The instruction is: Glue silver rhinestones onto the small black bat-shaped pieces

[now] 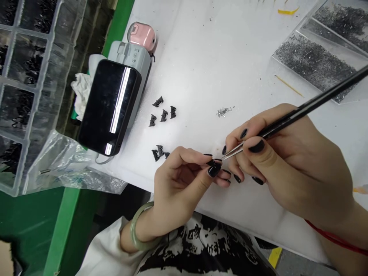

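My left hand [184,184] is closed, with thumb and forefinger pinching a small black piece [212,162]. Fingertips and dark nails cover most of that piece; it seems to be of the same kind as the small black clips on the table. Black tweezers [283,120] with a thin metal tip are gripped in my right hand [290,165], and their tip meets the pinched piece. Just beyond my fingers lies a little heap of clear, glittering stones [223,111]. Several black clips [163,115] rest left of the heap, and more [157,152] lie close to my left hand.
A phone-like device with a black screen [110,107] and a pink case [142,35] stand at the table's left edge. Farther left is a compartment box [36,90] of black parts. Clear trays [274,57] with tiny stones sit at the upper right, near a thin yellow stick [289,85].
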`<move>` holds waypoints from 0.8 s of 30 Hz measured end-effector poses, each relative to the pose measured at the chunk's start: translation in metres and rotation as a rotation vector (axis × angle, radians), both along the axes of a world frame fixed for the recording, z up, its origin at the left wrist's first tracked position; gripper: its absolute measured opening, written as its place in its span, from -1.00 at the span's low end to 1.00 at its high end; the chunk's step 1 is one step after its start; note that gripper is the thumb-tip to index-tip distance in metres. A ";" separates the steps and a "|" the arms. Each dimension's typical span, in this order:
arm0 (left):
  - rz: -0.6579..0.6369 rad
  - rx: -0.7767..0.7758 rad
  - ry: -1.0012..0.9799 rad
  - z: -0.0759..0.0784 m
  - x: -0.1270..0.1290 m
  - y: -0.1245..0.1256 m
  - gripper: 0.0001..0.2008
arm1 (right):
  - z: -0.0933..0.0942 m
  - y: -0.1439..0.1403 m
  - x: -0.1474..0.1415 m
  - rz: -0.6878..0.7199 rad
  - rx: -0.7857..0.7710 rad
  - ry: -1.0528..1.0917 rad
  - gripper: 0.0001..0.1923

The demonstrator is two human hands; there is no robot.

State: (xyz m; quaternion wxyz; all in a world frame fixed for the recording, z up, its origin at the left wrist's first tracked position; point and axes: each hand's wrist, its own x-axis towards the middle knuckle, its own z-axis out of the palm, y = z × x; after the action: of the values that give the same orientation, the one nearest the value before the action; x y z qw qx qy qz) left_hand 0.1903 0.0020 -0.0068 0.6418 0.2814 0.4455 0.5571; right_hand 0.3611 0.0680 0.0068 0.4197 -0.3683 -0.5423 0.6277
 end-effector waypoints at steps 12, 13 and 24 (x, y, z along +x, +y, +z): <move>-0.033 -0.014 -0.188 -0.003 0.002 -0.002 -0.75 | -0.006 0.008 0.006 -0.432 0.145 -0.433 -0.87; -0.041 -0.014 -0.206 -0.003 0.002 -0.002 -0.74 | -0.008 0.010 0.007 -0.414 0.140 -0.435 -0.88; -0.235 -0.054 -0.347 -0.003 -0.010 -0.006 -0.63 | -0.004 0.017 0.010 -0.317 -0.042 -0.463 -0.88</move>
State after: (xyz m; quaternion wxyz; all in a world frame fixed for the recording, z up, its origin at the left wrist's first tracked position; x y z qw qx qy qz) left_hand 0.1808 -0.0041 -0.0100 0.7769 0.2141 0.3072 0.5062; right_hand 0.3707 0.0846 0.0026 0.3701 -0.5908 -0.5461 0.4645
